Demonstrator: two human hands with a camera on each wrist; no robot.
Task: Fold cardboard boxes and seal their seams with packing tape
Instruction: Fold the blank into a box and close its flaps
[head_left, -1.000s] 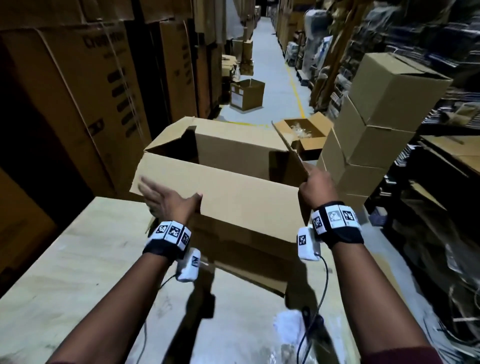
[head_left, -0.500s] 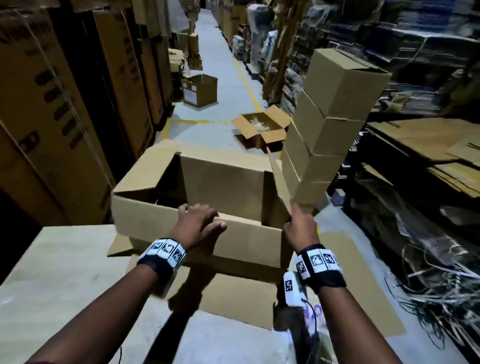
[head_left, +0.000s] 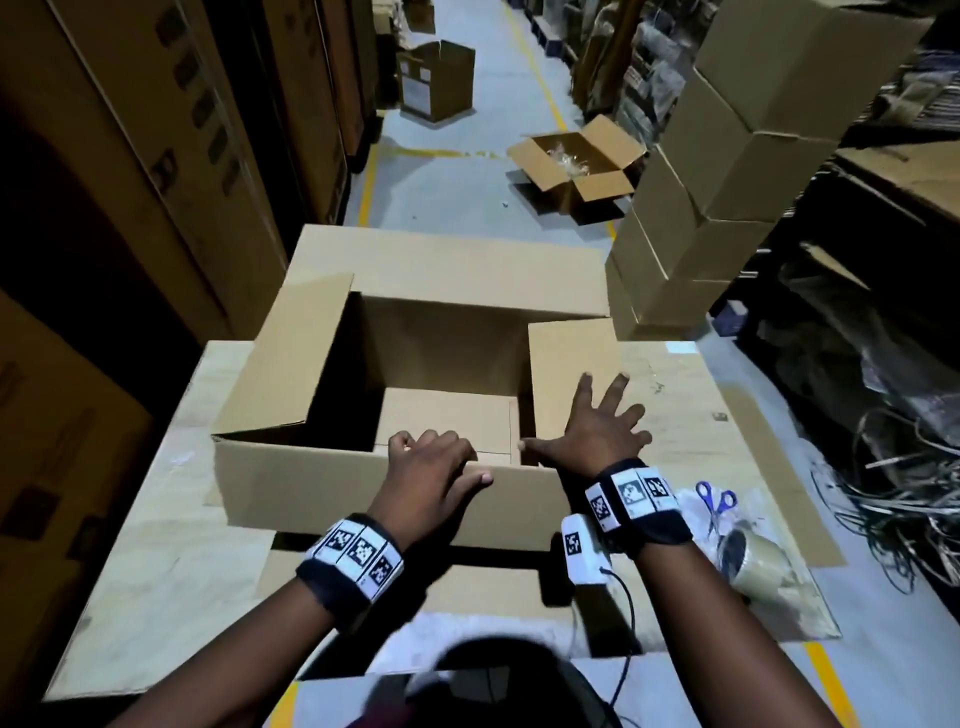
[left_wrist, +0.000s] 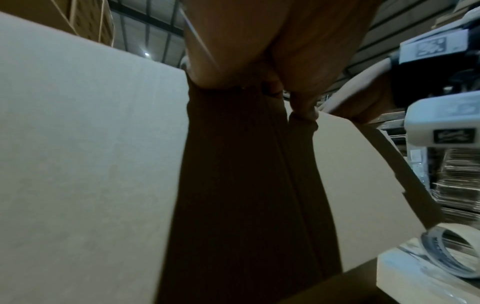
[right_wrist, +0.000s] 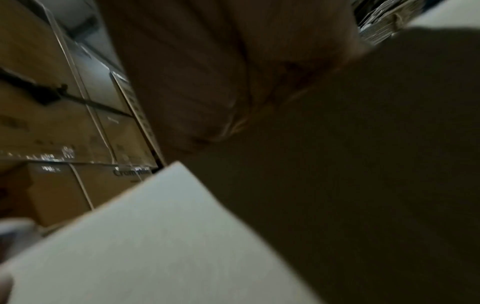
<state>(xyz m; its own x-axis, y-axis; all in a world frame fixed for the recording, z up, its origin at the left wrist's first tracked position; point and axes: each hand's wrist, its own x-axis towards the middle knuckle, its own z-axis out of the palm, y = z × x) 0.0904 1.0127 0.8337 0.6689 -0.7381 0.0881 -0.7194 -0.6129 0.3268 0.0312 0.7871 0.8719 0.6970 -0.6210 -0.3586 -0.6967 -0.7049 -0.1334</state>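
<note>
The cardboard box (head_left: 415, 395) had come down from its tilted, lifted pose of a second earlier and sat squarely on the table (head_left: 156, 571), open side up, at twelve o'clock from the person; the left hand (head_left: 431, 478) had shifted onto the near wall, fingers curled over its top edge; the right hand (head_left: 597, 431), which had been gripping the corner, lay spread flat on the right flap (head_left: 571, 364), pressing it, probably inward, though the wrist view was too blurred to confirm. The flaps looked ready for folding shut; the packing tape (head_left: 753, 564) and scissors (head_left: 719, 506) waited at four o'clock.
</note>
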